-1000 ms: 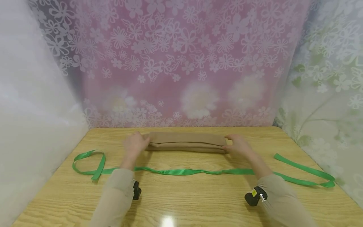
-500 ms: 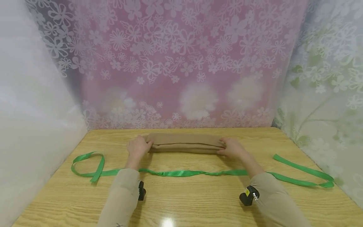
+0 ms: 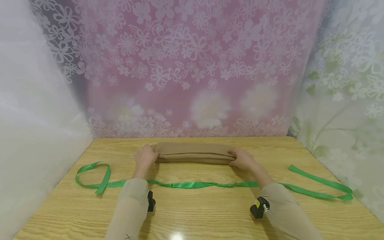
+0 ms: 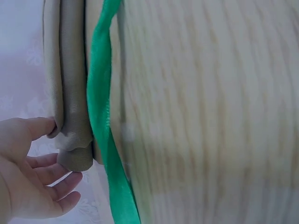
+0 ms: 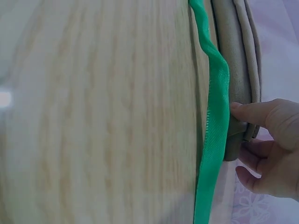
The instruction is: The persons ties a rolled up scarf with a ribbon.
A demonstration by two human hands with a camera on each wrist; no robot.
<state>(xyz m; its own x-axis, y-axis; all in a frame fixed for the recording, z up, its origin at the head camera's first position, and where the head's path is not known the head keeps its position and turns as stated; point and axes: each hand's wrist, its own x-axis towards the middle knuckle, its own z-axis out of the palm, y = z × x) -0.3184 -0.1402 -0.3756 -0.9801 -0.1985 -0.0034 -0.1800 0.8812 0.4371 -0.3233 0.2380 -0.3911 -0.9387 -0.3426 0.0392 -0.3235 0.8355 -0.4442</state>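
A long, narrow bundle of folded tan woven cloth (image 3: pixel 195 153) is lying crosswise toward 12 o'clock on the wide, yellowish wood-grained tabletop (image 3: pixel 195 213). The person's left hand (image 3: pixel 145 156) is pinching its 9 o'clock end, thumb against the folds, fingers partly bent and slightly parted around the tip; the right hand (image 3: pixel 242 159) is gripping the 3 o'clock end in much the same way, neither one closing fully. Whether the hands are lifting the bundle at all, the views are not making clear. Toward 6 o'clock of it, apart, a long, shiny green satin-like ribbon (image 3: pixel 192 184) is running sideways, looping at 9 o'clock and doubling back at 3 o'clock. The cloth is looking soft, fairly light and unlikely to break, its matte weave probably offering good grip. The layers are likely to be sagging or opening if the middle is going unsupported, so catching every fold at both ends is seeming the surest hold.
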